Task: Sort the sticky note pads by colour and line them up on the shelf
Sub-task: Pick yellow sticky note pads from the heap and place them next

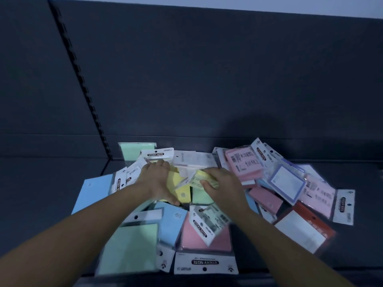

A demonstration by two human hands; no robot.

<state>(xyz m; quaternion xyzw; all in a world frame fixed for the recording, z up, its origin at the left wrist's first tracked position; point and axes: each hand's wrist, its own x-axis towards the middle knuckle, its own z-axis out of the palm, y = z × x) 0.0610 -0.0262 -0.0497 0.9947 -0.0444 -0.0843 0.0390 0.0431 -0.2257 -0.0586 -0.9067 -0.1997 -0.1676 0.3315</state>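
A jumbled heap of packaged sticky note pads lies on the dark shelf [51,183]: green [128,245], blue [93,193], pink [207,235] and yellow ones. My right hand [223,183] grips a yellow pad [204,179] lifted at the middle of the heap. My left hand [157,179] rests palm down on another yellow pad [182,192], thumb at its near edge, fingers on the packs beyond. Motion blur softens the details.
More pink pads [242,162], a blue-bordered pack [287,183] and a red-backed pack [304,226] spread to the right. A slotted upright [83,83] runs down the dark back panel. Bare shelf shows at the far left and far right.
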